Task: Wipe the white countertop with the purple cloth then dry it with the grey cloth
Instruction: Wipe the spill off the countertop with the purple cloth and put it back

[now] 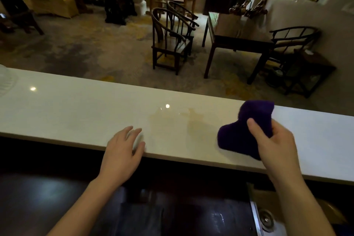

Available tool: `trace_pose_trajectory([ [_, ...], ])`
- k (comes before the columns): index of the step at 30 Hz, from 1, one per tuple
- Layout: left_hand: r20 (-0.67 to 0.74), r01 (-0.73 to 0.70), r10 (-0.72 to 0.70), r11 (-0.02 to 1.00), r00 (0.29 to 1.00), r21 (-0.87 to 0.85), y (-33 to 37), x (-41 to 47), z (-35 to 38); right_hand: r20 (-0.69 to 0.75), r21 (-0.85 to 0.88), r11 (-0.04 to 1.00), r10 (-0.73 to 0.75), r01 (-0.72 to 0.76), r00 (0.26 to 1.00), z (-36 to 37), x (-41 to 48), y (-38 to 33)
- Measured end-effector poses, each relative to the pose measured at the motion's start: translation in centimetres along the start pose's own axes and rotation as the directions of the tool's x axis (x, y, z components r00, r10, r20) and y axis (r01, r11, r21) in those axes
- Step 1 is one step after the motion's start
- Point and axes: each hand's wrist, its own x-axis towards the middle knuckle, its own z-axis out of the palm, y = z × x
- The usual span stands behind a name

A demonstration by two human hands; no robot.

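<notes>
The white countertop [76, 109] runs across the view as a long ledge. A yellowish wet stain [178, 120] spreads over its middle. My right hand [274, 140] holds the purple cloth [243, 130], bunched up, low over the counter to the right of the stain. My left hand [120, 153] rests at the counter's near edge, left of the stain. Its fingers curl over a small, pale, blurred grey cloth [138, 140], mostly hidden by the hand.
Below the ledge lies a dark lower desk surface [47, 197], with a metal fitting [266, 220] at the lower right. A pale object [6, 82] sits at the counter's far left. Beyond the counter are dark wooden chairs [170, 40] and a table [237, 42].
</notes>
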Motion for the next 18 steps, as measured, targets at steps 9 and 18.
trace_pose_trajectory([
  [9,0.04,-0.02,0.014,0.986,0.999,0.166,-0.4,0.3,0.6,0.107,-0.807,0.576,-0.076,0.131,0.991,6.1,4.1,4.8],
  [18,0.043,-0.024,0.018,0.989,0.999,0.143,-0.6,0.3,0.6,0.098,-0.725,0.683,-0.028,0.091,0.995,12.1,2.4,6.1],
])
